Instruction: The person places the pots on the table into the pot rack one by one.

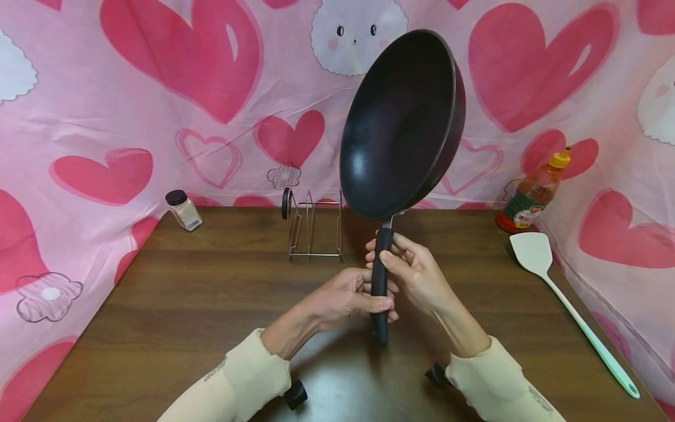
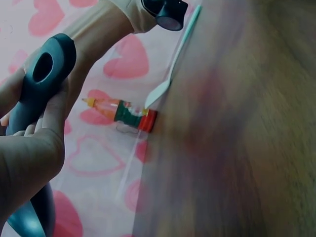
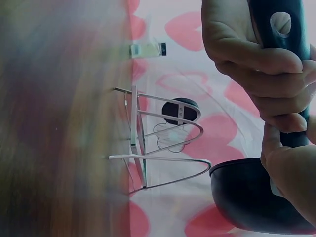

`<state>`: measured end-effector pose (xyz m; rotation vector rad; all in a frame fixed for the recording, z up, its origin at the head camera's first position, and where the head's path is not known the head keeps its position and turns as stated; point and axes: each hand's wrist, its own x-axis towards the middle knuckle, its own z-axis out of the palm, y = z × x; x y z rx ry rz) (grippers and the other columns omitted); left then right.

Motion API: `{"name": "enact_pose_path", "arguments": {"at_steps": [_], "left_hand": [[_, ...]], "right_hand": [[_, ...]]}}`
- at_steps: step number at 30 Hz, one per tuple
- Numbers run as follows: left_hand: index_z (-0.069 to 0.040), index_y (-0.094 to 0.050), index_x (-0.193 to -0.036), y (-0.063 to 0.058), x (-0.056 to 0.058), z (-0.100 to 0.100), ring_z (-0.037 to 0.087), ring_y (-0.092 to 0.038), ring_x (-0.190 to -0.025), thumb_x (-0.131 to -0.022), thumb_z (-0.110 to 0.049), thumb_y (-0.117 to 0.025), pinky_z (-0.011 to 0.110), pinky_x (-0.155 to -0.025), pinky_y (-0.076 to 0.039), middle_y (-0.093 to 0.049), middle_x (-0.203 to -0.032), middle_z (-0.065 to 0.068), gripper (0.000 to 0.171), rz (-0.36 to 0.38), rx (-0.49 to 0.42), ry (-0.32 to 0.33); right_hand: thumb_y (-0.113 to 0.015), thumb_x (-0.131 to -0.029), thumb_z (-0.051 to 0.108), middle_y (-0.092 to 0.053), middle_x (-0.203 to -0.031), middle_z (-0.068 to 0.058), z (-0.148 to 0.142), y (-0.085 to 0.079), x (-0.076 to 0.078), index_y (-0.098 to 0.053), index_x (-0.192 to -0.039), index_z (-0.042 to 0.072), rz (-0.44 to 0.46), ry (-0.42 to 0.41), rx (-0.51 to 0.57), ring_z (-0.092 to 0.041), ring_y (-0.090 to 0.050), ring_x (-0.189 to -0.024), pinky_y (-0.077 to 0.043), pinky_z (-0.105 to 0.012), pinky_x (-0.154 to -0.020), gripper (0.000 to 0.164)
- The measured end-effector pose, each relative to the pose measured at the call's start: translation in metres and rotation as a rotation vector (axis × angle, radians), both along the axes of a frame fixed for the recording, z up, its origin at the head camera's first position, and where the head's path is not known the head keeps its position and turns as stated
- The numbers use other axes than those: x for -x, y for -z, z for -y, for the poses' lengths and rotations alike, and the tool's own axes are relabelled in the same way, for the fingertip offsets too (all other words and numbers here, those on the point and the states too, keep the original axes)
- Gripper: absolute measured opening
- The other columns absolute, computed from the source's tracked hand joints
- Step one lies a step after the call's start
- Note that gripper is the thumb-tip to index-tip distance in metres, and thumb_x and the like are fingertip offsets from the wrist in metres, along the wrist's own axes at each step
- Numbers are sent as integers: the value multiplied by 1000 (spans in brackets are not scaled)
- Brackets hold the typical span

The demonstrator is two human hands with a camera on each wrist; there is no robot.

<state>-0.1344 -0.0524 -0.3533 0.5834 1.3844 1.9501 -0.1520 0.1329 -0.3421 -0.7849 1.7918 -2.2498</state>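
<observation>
A dark frying pan is held up above the wooden table, tilted so that its inside faces the head camera and its black handle points down. My left hand grips the lower part of the handle, thumb across its front. Higher up, near the pan's neck, my right hand holds the same handle from the right side. In the right wrist view the hole at the handle's end shows beyond the fingers, and the pan's black body lies below the hands.
Behind the hands stands a wire rack with a black round piece. A small dark-lidded jar is at the back left. At the right are a yellow-capped sauce bottle and a pale green spatula. Pink heart-patterned cloth hangs around the table.
</observation>
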Motion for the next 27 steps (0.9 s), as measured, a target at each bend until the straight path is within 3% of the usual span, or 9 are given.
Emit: {"name": "enact_pose_path", "arguments": {"at_steps": [7,16,23,27], "left_hand": [[18,-50,-125,-5,3,11,19,-73,-86,-97,4,-60,38,-85,-58,-73,-88,6,33,-32,8,0],[23,-44,-126,-4,7,23,20,-73,-88,-98,6,-58,37,-87,-58,-71,-88,4,36,-46,-16,15],[18,-49,-123,-2,7,33,21,-72,-88,-97,6,-60,40,-90,-57,-70,-88,5,31,-26,-42,21],[18,-49,-123,-2,7,39,22,-72,-88,-97,7,-59,40,-89,-57,-69,-89,6,30,-34,-66,28]], "right_hand": [[-53,-102,-2,-64,-117,-13,11,-5,2,-48,-133,-13,-29,29,-18,-27,-65,-105,-55,-32,-89,33],[-54,-101,-3,-66,-113,-13,26,-10,5,-51,-127,-17,-38,40,-17,-23,-67,-101,-56,-32,-88,30],[-56,-101,-1,-63,-112,-25,35,-10,6,-53,-125,-17,-45,46,-24,-26,-68,-99,-56,-31,-88,28],[-57,-101,-1,-64,-109,-26,41,-11,5,-54,-124,-16,-42,53,-16,-26,-69,-98,-55,-30,-89,28]]}}
